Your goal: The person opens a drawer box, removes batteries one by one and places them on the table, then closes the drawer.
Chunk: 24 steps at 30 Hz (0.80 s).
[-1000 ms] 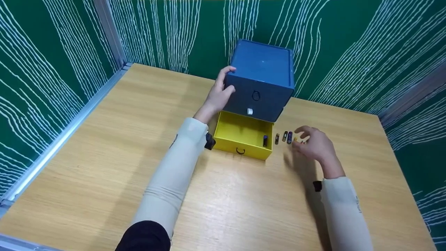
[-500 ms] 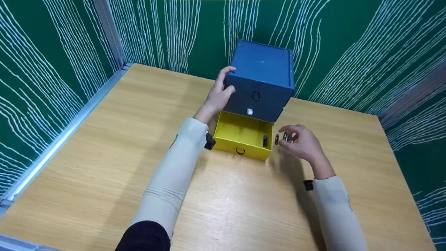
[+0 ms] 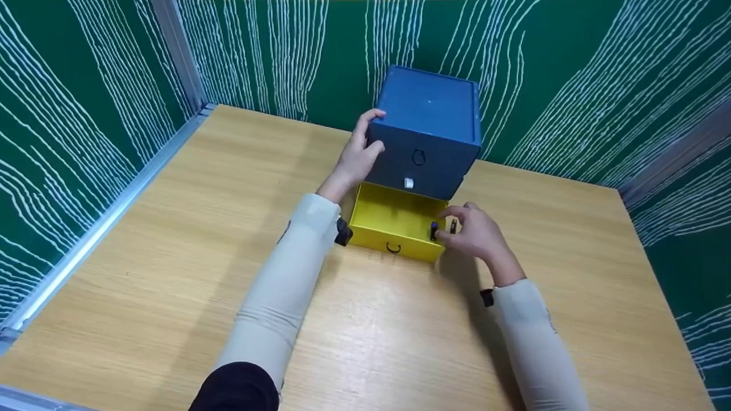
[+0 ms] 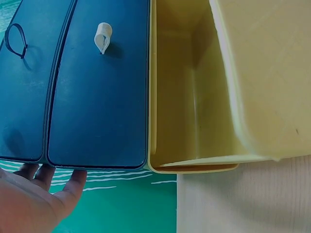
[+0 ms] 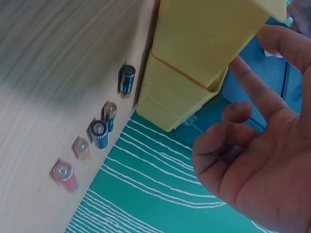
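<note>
A blue drawer unit (image 3: 431, 108) has its yellow bottom drawer (image 3: 394, 248) pulled out. My left hand (image 3: 357, 157) rests against the unit's left side near the front corner; in the left wrist view its fingertips (image 4: 77, 179) touch that side. Inside the drawer, by the right wall, is a dark battery (image 3: 434, 230) with a blue end. My right hand (image 3: 471, 231) reaches over that wall, thumb and index finger apart beside this battery, with nothing visibly held. One battery (image 3: 453, 226) on the table shows behind the hand.
In the right wrist view several batteries, among them a black one (image 5: 127, 78) and a red one (image 5: 64, 174), are on the table right of the drawer. The unit's front has a black loop handle (image 3: 419, 157) and a white one (image 3: 409, 183). Green patterned walls (image 3: 337, 51) enclose the table.
My right hand has moved left from beside the table batteries, past them, to the drawer's right wall. The left hand has stayed on the drawer unit.
</note>
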{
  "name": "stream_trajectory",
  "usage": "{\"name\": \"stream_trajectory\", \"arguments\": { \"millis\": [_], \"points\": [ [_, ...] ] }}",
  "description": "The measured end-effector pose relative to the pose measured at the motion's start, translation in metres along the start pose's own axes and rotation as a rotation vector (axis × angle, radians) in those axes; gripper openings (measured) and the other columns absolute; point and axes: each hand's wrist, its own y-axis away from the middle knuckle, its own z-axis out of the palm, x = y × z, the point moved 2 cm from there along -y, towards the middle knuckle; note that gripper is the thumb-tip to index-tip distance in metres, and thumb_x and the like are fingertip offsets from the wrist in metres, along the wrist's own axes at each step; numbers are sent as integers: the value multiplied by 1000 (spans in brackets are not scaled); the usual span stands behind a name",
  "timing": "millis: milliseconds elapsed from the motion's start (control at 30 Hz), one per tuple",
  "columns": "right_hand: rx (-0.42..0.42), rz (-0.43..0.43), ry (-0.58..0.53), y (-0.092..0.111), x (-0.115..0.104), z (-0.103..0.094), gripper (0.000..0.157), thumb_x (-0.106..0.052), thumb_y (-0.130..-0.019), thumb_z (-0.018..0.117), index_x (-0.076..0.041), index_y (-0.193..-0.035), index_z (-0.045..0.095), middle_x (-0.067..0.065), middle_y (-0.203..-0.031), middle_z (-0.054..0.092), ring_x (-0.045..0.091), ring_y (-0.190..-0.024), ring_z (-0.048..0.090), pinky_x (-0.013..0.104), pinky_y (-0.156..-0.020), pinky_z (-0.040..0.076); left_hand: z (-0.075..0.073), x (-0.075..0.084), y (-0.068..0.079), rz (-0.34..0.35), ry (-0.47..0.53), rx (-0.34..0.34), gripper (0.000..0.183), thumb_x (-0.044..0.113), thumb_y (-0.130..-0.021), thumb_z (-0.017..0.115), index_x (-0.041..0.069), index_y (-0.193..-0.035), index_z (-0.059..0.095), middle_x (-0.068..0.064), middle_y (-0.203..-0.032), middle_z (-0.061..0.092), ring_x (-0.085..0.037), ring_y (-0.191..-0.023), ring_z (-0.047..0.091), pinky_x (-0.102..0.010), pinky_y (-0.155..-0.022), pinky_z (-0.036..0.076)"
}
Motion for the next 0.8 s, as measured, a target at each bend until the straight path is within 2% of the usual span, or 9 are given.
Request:
{"name": "stream_trajectory", "arguments": {
  "millis": [233,467,633,800],
  "points": [
    [-26,20,13,-12,-5,5,41,-39,-68,69,-22,-105,62,6,-97,49,24,-87,43,36,-71,40,-1,0,0,-2,-8,4,46,11,-87,38,34,-125,29,9,-142,17,-17,-121,29,-40,-99,28],
    [-67,-40,114,-20,-8,11,41,-32,-67,72,-18,-104,63,6,-103,56,25,-88,46,42,-79,41,-1,-1,-1,-5,-41,15,46,12,-86,39,35,-125,29,10,-142,17,-17,-122,29,-41,-99,28],
    [-97,-39,175,-23,-11,16,43,-29,-66,74,-16,-105,63,5,-107,59,25,-91,47,43,-84,40,-2,0,-1,1,-38,7,46,11,-87,38,35,-126,29,9,-142,17,-17,-122,29,-41,-100,27],
    [-140,-33,222,-24,-14,17,43,-23,-68,72,-16,-109,61,7,-107,58,26,-89,48,43,-83,41,-3,-1,-1,-3,-32,4,46,10,-87,38,35,-125,30,9,-142,17,-16,-122,28,-41,-100,26]
  ]
}}
